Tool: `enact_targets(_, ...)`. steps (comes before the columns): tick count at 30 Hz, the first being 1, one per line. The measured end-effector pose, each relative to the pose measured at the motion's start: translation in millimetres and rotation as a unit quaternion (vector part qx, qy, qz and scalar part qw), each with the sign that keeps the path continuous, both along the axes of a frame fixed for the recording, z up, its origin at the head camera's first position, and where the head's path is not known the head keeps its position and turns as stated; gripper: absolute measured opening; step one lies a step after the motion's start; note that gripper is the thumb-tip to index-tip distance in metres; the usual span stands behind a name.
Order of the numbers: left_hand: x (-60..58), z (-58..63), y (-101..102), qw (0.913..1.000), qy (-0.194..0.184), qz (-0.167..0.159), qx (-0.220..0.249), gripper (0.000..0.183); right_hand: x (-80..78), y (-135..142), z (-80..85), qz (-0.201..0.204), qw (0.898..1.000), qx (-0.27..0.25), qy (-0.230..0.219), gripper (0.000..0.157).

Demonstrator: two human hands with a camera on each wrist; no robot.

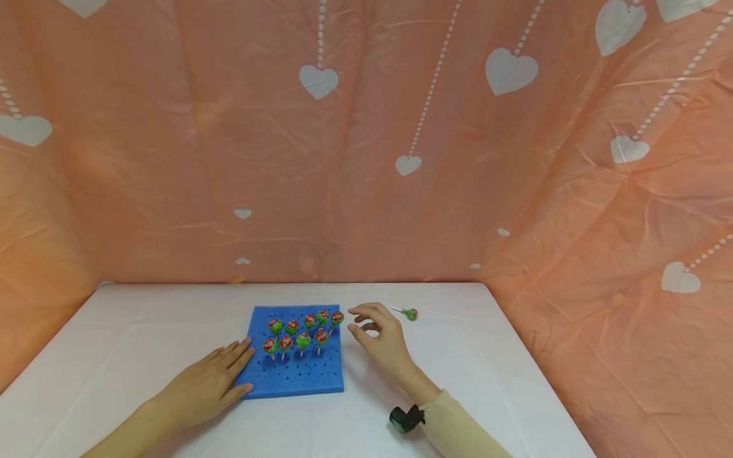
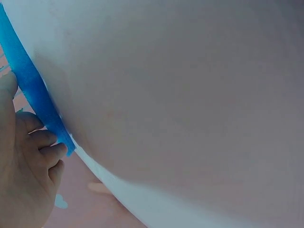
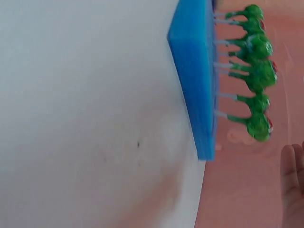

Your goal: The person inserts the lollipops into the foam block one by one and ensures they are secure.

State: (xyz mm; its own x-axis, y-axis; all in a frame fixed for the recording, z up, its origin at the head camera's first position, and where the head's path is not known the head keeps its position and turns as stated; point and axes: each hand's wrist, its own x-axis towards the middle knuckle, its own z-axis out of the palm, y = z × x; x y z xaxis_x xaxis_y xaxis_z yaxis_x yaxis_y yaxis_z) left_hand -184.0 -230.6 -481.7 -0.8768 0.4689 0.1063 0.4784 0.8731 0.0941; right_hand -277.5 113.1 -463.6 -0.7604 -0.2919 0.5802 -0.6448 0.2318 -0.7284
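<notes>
A blue foam block (image 1: 298, 380) dotted with small holes lies on the white table. Several lollipops (image 1: 303, 341) in green and red wrappers stand in it by their sticks, in two rough rows. My left hand (image 1: 209, 385) rests along the block's left edge, fingers outstretched and thumb at the near corner. Just right of the block, my right hand (image 1: 382, 340) hovers with thumb and fingers apart and curved, nothing between them. The nearest lollipop to it is the tilted one (image 1: 337, 317) at the back right corner. In the right wrist view, green-wrapped lollipops (image 3: 259, 76) stick out from the foam.
One loose lollipop (image 1: 411, 313) lies on the white table (image 1: 458, 356), behind and right of my right hand. An orange curtain (image 1: 366, 210) with white hearts hangs behind the table and at both sides. A black wrist camera (image 1: 405, 420) sits at my right sleeve.
</notes>
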Motion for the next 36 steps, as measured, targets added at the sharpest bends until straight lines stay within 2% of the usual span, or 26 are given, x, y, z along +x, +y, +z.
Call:
enact_targets(8,1.6,0.3,0.0,1.0000,0.007,-0.003,0.005,0.069,-6.8,17.9,-1.8,-0.027,0.998,-0.055,-0.004,0.028)
enact_targets(14,0.8,0.4,-0.8,1.0000,0.003,-0.001,0.007,0.070,-16.1,33.4,-2.9,-0.059,0.996,-0.061,-0.011,0.027)
enact_targets(21,0.5,-0.2,-0.6,1.0000,0.005,-0.002,0.004,0.069,-26.7,50.2,-3.9,-0.114,0.992,-0.054,-0.012,0.028)
enact_targets(25,0.6,-0.3,-0.7,1.0000,0.007,-0.003,0.004,0.069,-23.7,56.7,5.8,-0.147,0.988,-0.037,-0.021,0.026)
enact_targets(29,1.1,0.1,-0.5,1.0000,0.005,-0.001,0.004,0.069,-19.2,63.4,18.6,-0.161,0.986,-0.020,-0.037,0.026)
enact_targets(36,-0.5,0.2,-0.5,1.0000,0.004,-0.002,-0.001,0.070,-52.7,92.0,-11.8,-0.177,0.982,0.012,-0.059,0.027)
